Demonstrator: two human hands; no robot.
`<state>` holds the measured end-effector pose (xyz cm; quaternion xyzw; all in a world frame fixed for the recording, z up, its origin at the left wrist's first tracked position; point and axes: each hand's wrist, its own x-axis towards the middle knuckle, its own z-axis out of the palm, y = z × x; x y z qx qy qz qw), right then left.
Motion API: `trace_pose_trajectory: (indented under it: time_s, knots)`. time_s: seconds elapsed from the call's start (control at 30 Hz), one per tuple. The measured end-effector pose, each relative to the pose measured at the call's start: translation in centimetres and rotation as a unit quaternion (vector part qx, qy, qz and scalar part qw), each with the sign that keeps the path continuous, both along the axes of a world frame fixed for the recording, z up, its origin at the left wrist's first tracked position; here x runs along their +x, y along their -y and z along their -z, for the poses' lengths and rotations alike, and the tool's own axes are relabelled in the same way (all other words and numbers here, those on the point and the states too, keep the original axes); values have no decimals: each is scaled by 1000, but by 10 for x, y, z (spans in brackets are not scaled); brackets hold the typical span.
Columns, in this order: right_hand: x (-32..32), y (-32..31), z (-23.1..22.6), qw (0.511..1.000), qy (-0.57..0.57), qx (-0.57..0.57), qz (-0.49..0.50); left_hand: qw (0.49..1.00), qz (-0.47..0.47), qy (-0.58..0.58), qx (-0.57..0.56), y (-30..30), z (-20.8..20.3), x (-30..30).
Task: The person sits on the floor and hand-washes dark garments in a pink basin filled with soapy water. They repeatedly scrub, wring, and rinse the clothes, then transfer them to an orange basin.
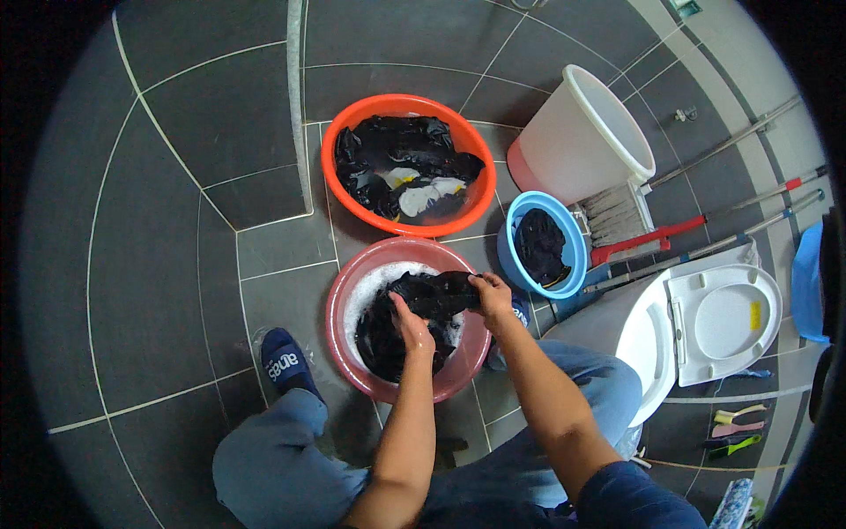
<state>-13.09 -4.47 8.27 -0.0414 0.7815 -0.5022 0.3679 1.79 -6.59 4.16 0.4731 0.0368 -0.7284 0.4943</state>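
A wet black garment is stretched over the pink basin, which holds white suds and more black fabric. My right hand pinches the garment's right end above the basin's rim. Nearer the middle, my left hand is closed on the same cloth, its fingers partly hidden by the fabric. Part of the cloth hangs down into the suds.
Beyond the basin, an orange-red tub holds black and white clothes in water. A small blue basin with dark cloth, a tall white bucket, a broom and a toilet stand right. My slippered foot is left.
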Motion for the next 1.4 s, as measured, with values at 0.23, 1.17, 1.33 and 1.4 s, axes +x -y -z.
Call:
trace_pose_trajectory:
  time_s: [0.23,1.17,1.33,1.4]
  knots:
    - [-37,-49,41,955,-97,-55,-275,992,4,-85,90,41,-34,23]
    - [-24,-15,0,990,103,-59,73,848,196,491,-46,60,13,83]
    - [-45,-5,-35,966,161,-184,89,653,57,729,-199,56,-6,65]
    - [-33,-3,-42,966,158,-184,92,821,31,535,-198,59,-35,54]
